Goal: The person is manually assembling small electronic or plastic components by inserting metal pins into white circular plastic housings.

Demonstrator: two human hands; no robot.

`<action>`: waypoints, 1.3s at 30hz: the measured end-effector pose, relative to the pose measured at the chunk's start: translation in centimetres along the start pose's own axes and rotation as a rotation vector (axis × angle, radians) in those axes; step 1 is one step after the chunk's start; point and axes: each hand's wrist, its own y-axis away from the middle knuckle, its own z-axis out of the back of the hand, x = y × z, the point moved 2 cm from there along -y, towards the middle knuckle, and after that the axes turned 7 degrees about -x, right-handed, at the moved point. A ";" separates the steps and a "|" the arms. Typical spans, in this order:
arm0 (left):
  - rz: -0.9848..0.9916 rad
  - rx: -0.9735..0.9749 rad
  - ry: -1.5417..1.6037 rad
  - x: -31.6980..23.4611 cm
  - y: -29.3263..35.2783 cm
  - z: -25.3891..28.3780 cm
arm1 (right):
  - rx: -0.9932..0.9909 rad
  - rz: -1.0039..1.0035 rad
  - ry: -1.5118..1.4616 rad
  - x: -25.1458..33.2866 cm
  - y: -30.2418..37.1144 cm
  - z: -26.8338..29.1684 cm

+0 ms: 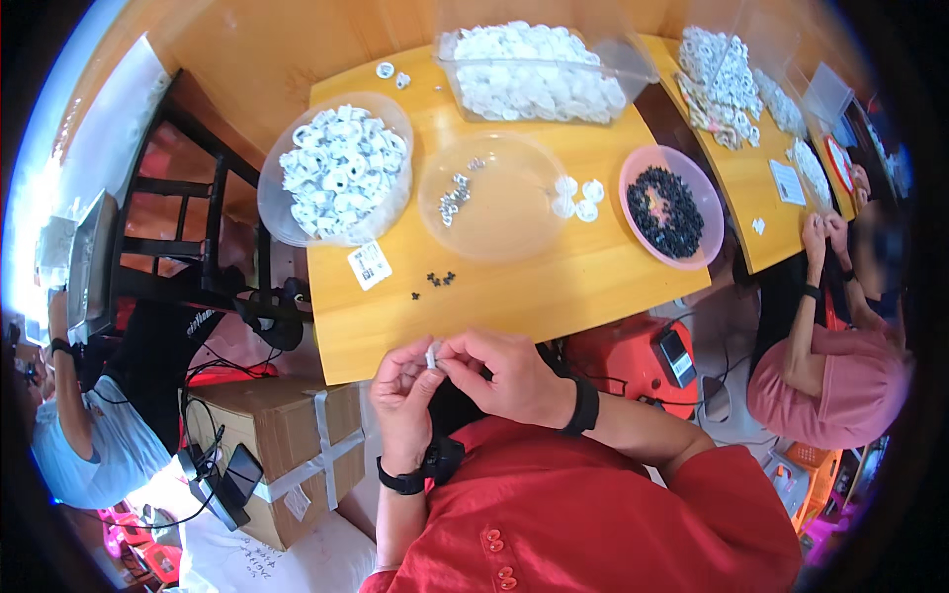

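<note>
Just off the table's front edge, a small white plastic part [431, 356] is pinched in the fingertips of my left hand [401, 395]. My right hand [509, 376] has its thumb and forefinger closed together against the same part; whether they hold a second tiny piece is hidden. Several small black pieces [435, 281] lie on the table beyond my hands. Behind them, a shallow round transparent tray [509, 222] holds small metal pieces [453, 203]. Several translucent white discs [576, 198] sit at that tray's right edge.
Around the wooden table [514, 306] stand a bowl of white ring-shaped parts [341, 173], a bin of white caps [534, 74] and a pink bowl of black pieces [667, 212]. A carton [287, 435] is at left, a red stool [623, 361] below. Co-workers sit on both sides.
</note>
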 end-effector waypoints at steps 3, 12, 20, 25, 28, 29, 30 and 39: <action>0.040 -0.030 0.000 0.6 -0.4 0.5 | 0.015 0.059 0.059 -0.2 -0.6 -0.2; 0.014 -0.027 -0.045 0.9 -0.3 1.1 | 0.058 -0.208 -0.095 -1.4 0.3 -1.2; 0.055 -0.080 -0.123 1.2 -0.7 1.2 | 0.028 -0.169 -0.087 -2.1 0.1 -1.6; 0.121 -0.107 -0.113 1.2 -3.1 0.7 | 0.123 -0.352 -0.112 -1.2 -1.0 -0.7; 0.072 -0.120 -0.073 -1.7 -6.5 -1.2 | 0.006 -0.358 -0.118 -1.6 -1.2 -0.2; 0.035 -0.087 -0.033 -3.8 -8.1 -1.8 | -0.016 -0.367 -0.148 -1.5 -1.4 0.2; -0.058 -0.001 0.050 -5.4 -10.1 -2.1 | -0.042 -0.375 -0.176 -1.7 -1.5 0.8; 0.186 0.150 -0.091 -3.1 -7.9 -2.4 | -0.385 0.035 0.809 -6.1 -5.4 12.6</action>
